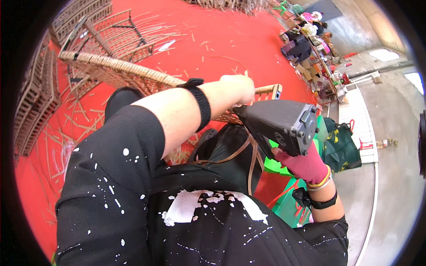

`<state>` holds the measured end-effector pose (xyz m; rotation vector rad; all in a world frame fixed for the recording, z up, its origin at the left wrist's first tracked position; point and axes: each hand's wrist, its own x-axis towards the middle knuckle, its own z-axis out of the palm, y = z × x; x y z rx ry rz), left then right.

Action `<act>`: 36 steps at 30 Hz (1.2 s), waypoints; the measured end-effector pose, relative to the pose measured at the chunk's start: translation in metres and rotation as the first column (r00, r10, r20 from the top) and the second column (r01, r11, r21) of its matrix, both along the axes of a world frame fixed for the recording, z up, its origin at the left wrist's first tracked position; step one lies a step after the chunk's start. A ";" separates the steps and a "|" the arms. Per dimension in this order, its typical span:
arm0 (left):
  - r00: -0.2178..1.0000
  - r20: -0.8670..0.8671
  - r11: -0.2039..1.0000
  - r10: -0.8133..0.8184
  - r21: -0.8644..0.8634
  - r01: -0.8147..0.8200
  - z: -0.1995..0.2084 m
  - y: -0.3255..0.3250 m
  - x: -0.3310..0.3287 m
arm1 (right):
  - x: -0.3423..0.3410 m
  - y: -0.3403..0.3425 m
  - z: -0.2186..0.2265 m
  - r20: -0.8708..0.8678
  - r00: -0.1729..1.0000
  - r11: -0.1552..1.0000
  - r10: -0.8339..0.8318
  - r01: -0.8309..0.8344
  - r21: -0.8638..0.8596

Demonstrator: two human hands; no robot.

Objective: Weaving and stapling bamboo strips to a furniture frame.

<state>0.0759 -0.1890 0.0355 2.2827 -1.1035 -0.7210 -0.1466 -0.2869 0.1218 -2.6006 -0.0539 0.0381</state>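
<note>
A black nail gun (284, 122) is held in my right hand (306, 165), which wears a pink glove and is closed around the grip. The tool's nose points left, close to my bare left hand (239, 87). That left hand is curled over the edge of a woven wicker panel (128, 67); its fingertips are hidden behind the back of the hand. The panel stretches from the upper left across my lap, and its wooden end (276, 91) shows just beyond the hand. Long brown rattan strips (252, 153) hang down over my legs below the nail gun.
Several slatted frames (33, 99) are stacked at the far left, near another open frame (120, 33). Scraps litter the red floor (222, 42). A green stool or box (290, 201) and a dark green bag (341, 144) stand at right, below a cluttered shelf (317, 57).
</note>
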 end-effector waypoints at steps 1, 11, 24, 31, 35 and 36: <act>1.000 0.011 1.000 -0.010 0.004 0.010 0.000 0.001 -0.002 | -0.005 -0.002 0.000 0.011 1.000 1.000 -0.010 0.010 0.004; 0.995 0.084 0.998 0.058 0.021 -0.060 0.003 0.000 -0.004 | -0.084 -0.038 -0.008 0.116 0.637 0.552 -0.762 0.546 0.630; 0.982 0.144 0.979 -0.124 0.178 0.098 -0.006 -0.007 0.003 | -0.102 -0.192 -0.209 -0.425 0.437 -0.067 -0.793 0.631 0.773; 0.999 -0.039 0.985 0.021 0.174 -0.014 0.000 -0.007 -0.001 | -0.097 -0.229 -0.312 -0.626 0.432 -0.396 -0.649 0.512 0.763; 0.999 -0.025 0.996 0.046 0.076 -0.044 -0.003 -0.004 -0.002 | -0.092 -0.240 -0.339 -0.593 0.485 -0.455 -0.643 0.380 0.805; 0.998 -0.047 0.997 0.051 0.065 -0.048 -0.001 -0.003 -0.003 | -0.088 -0.244 -0.341 -0.593 0.458 -0.464 -0.662 0.372 0.804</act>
